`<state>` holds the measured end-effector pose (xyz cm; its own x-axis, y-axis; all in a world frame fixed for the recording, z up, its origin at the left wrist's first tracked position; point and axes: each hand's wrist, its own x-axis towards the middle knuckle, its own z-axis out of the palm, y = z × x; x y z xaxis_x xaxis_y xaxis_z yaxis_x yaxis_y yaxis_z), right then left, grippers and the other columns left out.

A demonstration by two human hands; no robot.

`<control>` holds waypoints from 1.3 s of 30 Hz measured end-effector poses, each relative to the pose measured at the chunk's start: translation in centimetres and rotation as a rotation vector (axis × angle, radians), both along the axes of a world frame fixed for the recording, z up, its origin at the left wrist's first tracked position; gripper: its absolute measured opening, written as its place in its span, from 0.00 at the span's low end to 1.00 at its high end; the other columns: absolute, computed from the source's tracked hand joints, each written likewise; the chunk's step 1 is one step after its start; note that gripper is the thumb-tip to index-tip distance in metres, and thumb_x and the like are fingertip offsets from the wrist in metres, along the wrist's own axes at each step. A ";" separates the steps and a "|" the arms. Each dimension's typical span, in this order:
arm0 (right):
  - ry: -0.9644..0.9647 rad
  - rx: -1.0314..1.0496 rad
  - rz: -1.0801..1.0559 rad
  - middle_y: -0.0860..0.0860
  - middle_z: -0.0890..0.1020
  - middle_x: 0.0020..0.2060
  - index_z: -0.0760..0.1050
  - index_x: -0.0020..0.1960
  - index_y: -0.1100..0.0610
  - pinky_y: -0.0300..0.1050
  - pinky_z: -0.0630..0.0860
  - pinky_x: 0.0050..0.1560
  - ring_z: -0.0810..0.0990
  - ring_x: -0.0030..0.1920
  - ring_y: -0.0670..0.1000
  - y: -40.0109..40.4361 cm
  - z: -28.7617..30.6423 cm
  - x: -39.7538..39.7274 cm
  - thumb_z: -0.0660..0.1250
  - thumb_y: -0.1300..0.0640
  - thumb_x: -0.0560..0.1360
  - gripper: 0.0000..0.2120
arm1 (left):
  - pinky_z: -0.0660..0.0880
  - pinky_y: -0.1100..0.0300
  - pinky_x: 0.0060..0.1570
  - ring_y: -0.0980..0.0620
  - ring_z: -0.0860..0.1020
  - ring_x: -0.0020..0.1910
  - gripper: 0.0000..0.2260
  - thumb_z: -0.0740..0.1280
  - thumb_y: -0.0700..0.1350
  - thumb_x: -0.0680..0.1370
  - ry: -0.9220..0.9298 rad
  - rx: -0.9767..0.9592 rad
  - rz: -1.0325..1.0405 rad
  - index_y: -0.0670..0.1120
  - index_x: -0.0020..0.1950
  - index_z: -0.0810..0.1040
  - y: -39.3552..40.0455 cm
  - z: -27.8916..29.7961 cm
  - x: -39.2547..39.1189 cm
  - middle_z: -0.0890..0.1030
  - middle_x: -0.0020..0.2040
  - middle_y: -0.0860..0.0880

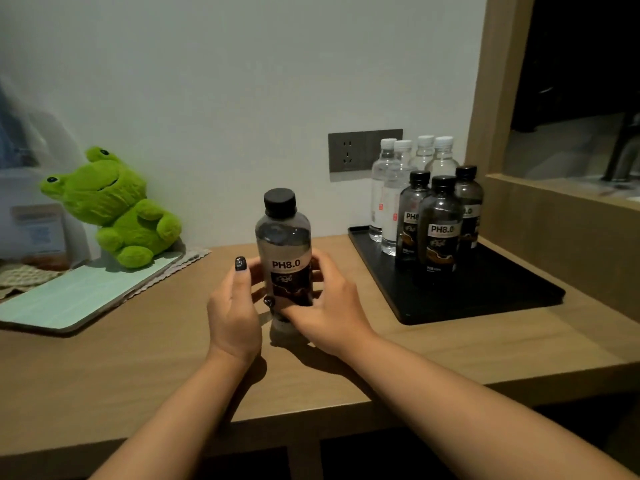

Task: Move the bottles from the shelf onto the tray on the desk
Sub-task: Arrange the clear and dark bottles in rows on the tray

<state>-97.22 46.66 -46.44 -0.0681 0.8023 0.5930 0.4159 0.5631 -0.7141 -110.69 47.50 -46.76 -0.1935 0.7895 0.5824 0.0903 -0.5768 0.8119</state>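
A black-capped bottle [283, 247] labelled PH8.0 stands upright on the wooden desk [138, 358], left of the tray. My left hand [235, 306] grips its lower left side. My right hand [329, 306] wraps round its lower right side. A black tray [485, 299] lies at the desk's right end. On its far part stand three dark PH8.0 bottles [440, 223] and, behind them, several clear white-capped bottles [391, 188]. The shelf is out of view.
A green plush frog [117, 209] sits on a pale green board [79, 292] at the desk's left. A wall socket [349, 154] is behind the tray. A wooden partition [554, 230] rises right of the tray. The tray's near half is bare.
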 end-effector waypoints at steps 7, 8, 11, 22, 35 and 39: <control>0.209 0.137 -0.230 0.43 0.76 0.57 0.67 0.65 0.49 0.31 0.75 0.54 0.75 0.57 0.37 -2.2 0.4 5.5 0.76 0.48 0.67 0.31 | 0.71 0.73 0.41 0.66 0.76 0.48 0.15 0.53 0.55 0.82 0.369 -0.028 -0.017 0.49 0.58 0.75 1.1 -0.4 3.8 0.79 0.51 0.53; 0.228 0.135 -0.242 0.44 0.76 0.57 0.66 0.66 0.50 0.33 0.75 0.55 0.75 0.57 0.39 -2.5 0.3 6.5 0.76 0.47 0.67 0.32 | 0.70 0.74 0.40 0.68 0.76 0.45 0.12 0.55 0.52 0.82 0.434 -0.016 0.001 0.49 0.59 0.74 1.1 -0.3 4.5 0.79 0.50 0.53; 0.183 0.191 -0.308 0.46 0.77 0.56 0.68 0.66 0.52 0.36 0.76 0.56 0.76 0.57 0.40 -3.0 0.3 10.5 0.76 0.46 0.66 0.33 | 0.69 0.70 0.48 0.64 0.74 0.51 0.15 0.55 0.52 0.81 0.643 0.042 0.012 0.49 0.65 0.71 1.2 -0.6 6.6 0.74 0.58 0.54; 0.304 0.076 -0.660 0.47 0.78 0.49 0.72 0.57 0.57 0.27 0.69 0.45 0.77 0.52 0.46 -0.6 1.4 22.7 0.77 0.54 0.67 0.23 | 0.72 0.56 0.62 0.58 0.71 0.59 0.17 0.66 0.42 0.77 0.552 0.073 -0.005 0.49 0.64 0.70 2.4 0.3 12.9 0.72 0.60 0.54; 0.050 -0.189 -0.681 0.47 0.79 0.52 0.69 0.57 0.49 0.50 0.76 0.55 0.77 0.54 0.50 3.0 0.4 25.2 0.74 0.45 0.66 0.23 | 0.68 0.71 0.45 0.59 0.74 0.54 0.34 0.76 0.55 0.66 0.475 -0.167 -0.155 0.53 0.67 0.64 5.4 1.5 20.7 0.73 0.61 0.56; -0.016 -0.203 -0.622 0.47 0.77 0.59 0.67 0.65 0.49 0.52 0.74 0.61 0.75 0.61 0.50 3.0 0.5 25.0 0.74 0.48 0.68 0.29 | 0.70 0.65 0.49 0.58 0.74 0.55 0.32 0.78 0.55 0.65 0.589 -0.185 -0.120 0.54 0.62 0.64 6.1 0.7 21.0 0.75 0.60 0.54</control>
<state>-72.23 49.63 -45.97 0.4371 0.7910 0.4280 0.6319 0.0685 -0.7720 -89.69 53.60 -46.07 0.2143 0.8839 0.4156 0.4959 -0.4650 0.7333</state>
